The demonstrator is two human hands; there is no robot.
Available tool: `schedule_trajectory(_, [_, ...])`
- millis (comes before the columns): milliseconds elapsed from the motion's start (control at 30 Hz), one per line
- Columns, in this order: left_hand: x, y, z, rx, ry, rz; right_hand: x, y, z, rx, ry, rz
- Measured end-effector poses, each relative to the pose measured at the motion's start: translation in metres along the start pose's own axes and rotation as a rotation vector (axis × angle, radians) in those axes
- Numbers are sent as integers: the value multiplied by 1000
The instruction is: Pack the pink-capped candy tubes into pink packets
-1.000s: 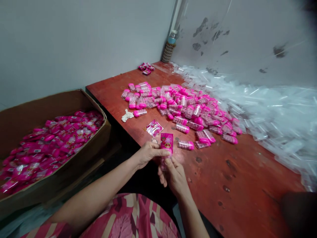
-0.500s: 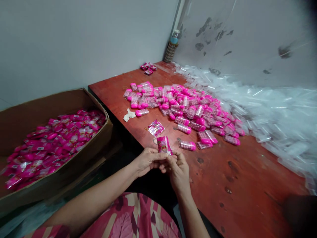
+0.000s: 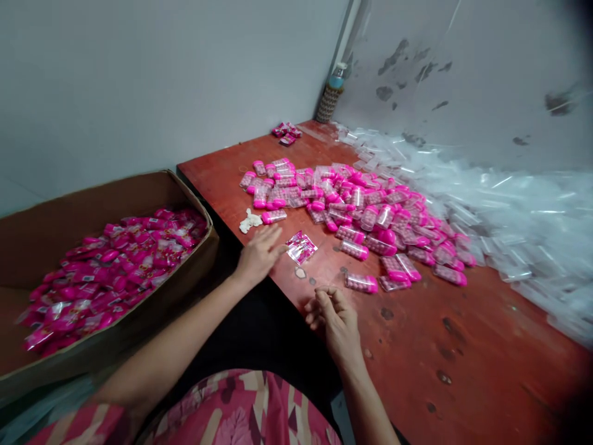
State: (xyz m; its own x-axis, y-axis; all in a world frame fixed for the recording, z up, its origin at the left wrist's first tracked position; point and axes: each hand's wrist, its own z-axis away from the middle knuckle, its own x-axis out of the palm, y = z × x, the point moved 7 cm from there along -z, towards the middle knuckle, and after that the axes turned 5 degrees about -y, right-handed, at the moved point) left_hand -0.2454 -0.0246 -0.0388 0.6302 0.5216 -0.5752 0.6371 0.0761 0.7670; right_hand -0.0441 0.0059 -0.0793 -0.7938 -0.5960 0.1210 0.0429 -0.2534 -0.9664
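Left hand (image 3: 257, 257) outstretched, thumb apart, palm hidden, pink wrapper (image 3: 302, 248) flat on red table (image 3: 403, 364) beside thumb, contact unclear, right hand (image 3: 338, 321) curled, cannot tell whether gripping, carton (image 3: 92, 216) cut off at left

table (image 3: 500, 352) — red (dark-spotted) | tubes (image 3: 361, 283) — pink, clear | packet (image 3: 302, 248): pink, silver | carton (image 3: 83, 207): brown

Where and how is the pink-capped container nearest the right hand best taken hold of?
The container is probably best pinched across its clear body, coming from the near side, by the right hand: it lies on its side, longer than wide, with bare table before it.
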Motion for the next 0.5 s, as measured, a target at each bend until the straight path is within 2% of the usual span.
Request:
schedule_trajectory(100, [49, 6, -13, 102, -165, -307, 1, -3, 0, -4, -6, 59])
schedule_trajectory(167, [65, 6, -14, 139, -193, -403, -1, -6, 0, -1, -10, 77])
schedule_trajectory(267, [71, 5, -13, 180, -163, -435, -8, -10, -4, -12, 6, 91])
schedule_trajectory(500, [65, 17, -9, 330, -43, -398, -11, -20, -28, -146, 67, 157])
